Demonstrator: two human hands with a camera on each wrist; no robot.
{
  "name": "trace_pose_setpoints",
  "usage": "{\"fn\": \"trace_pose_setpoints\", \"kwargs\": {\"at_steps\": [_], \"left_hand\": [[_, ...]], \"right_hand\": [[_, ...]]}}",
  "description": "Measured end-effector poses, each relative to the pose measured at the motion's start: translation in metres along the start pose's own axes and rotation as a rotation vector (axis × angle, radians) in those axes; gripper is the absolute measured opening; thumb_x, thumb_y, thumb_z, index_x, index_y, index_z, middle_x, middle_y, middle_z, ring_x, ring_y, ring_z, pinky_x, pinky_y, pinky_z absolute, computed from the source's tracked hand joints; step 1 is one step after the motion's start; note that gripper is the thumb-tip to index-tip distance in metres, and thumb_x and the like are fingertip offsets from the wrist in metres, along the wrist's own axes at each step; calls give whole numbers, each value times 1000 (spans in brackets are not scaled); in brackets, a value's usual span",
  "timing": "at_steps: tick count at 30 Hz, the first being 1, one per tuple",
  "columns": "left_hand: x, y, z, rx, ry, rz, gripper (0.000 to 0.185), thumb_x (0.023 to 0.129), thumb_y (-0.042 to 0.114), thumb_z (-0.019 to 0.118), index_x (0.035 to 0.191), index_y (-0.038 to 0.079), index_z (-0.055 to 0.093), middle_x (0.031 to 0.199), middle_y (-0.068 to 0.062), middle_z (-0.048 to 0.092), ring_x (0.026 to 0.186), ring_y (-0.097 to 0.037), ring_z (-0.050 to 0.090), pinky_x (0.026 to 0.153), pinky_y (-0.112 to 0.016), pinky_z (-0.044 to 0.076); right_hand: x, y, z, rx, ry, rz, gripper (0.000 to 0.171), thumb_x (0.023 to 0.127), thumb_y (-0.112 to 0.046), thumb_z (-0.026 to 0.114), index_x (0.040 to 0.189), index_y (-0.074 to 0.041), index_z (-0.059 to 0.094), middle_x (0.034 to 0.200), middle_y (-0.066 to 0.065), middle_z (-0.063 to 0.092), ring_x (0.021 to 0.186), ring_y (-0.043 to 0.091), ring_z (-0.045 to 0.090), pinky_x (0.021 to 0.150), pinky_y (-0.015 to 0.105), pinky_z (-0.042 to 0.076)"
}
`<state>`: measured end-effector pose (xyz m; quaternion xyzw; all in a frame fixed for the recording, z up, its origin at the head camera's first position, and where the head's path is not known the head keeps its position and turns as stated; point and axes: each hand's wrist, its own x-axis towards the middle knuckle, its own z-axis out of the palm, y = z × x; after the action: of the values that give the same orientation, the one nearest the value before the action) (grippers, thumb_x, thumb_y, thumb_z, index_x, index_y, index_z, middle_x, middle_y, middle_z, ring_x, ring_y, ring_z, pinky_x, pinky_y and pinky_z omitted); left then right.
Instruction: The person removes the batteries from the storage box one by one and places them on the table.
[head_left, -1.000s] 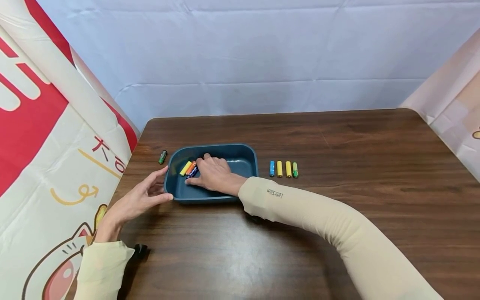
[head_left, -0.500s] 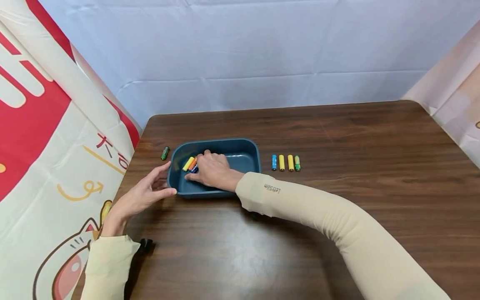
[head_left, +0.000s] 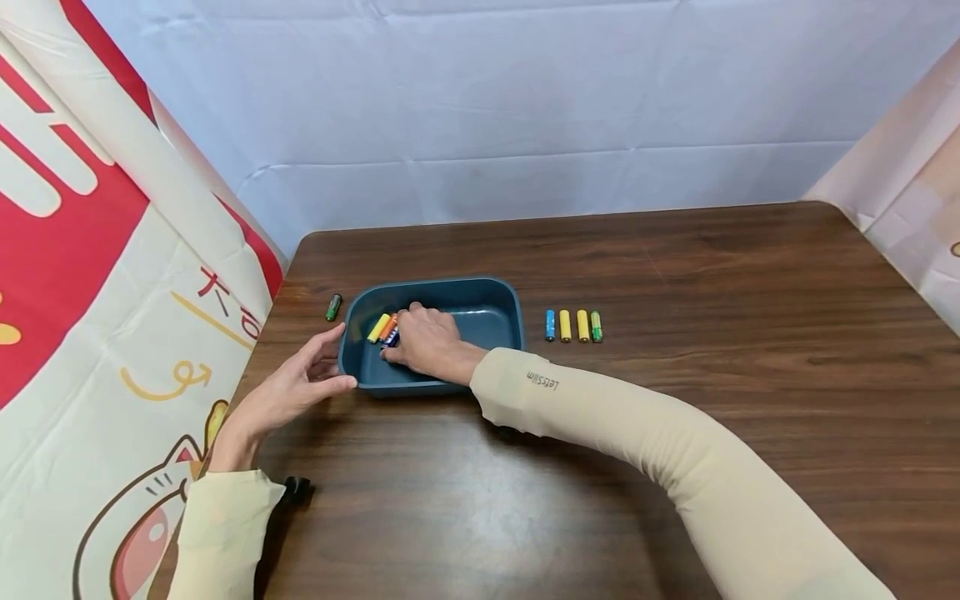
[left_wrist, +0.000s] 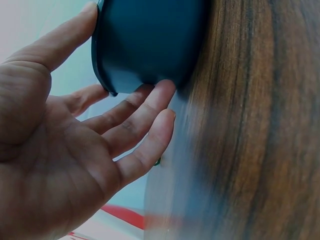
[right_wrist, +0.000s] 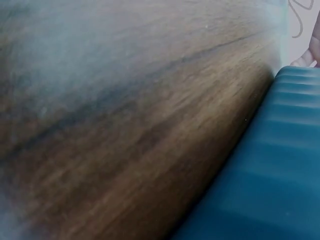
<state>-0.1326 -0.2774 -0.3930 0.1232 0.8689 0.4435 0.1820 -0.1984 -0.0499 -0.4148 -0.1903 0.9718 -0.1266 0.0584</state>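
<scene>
A dark blue tray [head_left: 480, 285] sits on the brown table [head_left: 675, 275]. My right hand [head_left: 401, 343] reaches into its left end and pinches a dark blue battery [head_left: 391, 338] between thumb and fingers. Beside it in the tray lie a yellow battery [head_left: 377, 328] and an orange battery [head_left: 387, 326]. My left hand [head_left: 322, 368] lies open against the tray's left front corner. In the left wrist view the left hand [left_wrist: 130, 107] has its thumb by the rim and its fingertips touching the tray wall [left_wrist: 150, 45]. The right wrist view holds only the tray's outer wall [right_wrist: 280, 175] and table wood.
A green battery [head_left: 333, 307] lies on the table left of the tray. Right of the tray stands a row of batteries: blue [head_left: 550, 325], two yellow [head_left: 573, 326] and green [head_left: 596, 326]. A printed banner [head_left: 112, 250] hangs along the left table edge, with white cloth behind.
My right thumb has drawn in towards the fingers round the dark blue battery. The left hand stays at the tray corner. The head view has shifted slightly.
</scene>
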Motion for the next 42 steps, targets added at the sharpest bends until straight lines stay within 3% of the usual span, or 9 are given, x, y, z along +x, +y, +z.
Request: {"fn": "trace_pose_setpoints", "kwargs": {"at_steps": [15,21,29,34,37,42], "left_hand": [[0,-1,0,-20,2,-28,89,99,32,73,167,18,16,154,-26,42,134,-44,49,106,-59,46],[0,-2,0,-16,0,-31,89,99,32,72,167,18,16,155,-26,41,134,-45,49,104,-59,48],[-1,-1,1,-26,6,-40,89,99,32,72,167,20,15,152,-25,44,132,-43,51,103,-58,49],[-1,0,3,-26,11,-39,90,99,33,73,167,21,15,152,-25,45,131,-42,53,104,-59,48],[-2,0,3,-15,17,-38,91,98,34,73,167,20,15,153,-25,45,132,-42,52,104,-58,48],[-2,1,3,-4,21,-32,92,97,33,74,167,20,16,152,-25,45,132,-41,51,103,-57,50]], "right_hand": [[-6,19,-9,168,-28,-43,57,92,-46,75,138,-13,66,119,6,65,90,17,57,76,34,55],[-6,31,-14,237,-28,-42,60,92,-42,75,142,-12,63,127,7,65,83,17,60,66,29,53],[-11,42,-28,325,-51,-69,62,92,-39,75,146,-13,59,110,6,68,62,16,59,53,26,46],[-23,50,-44,350,3,-144,61,90,-39,75,145,-15,61,96,3,67,58,16,51,48,25,34],[-34,57,-57,366,45,-189,60,90,-40,76,143,-14,63,87,3,62,62,17,48,51,27,32],[-54,78,-81,411,112,-234,60,88,-41,77,140,-13,64,91,4,57,73,20,48,61,31,35]]}}
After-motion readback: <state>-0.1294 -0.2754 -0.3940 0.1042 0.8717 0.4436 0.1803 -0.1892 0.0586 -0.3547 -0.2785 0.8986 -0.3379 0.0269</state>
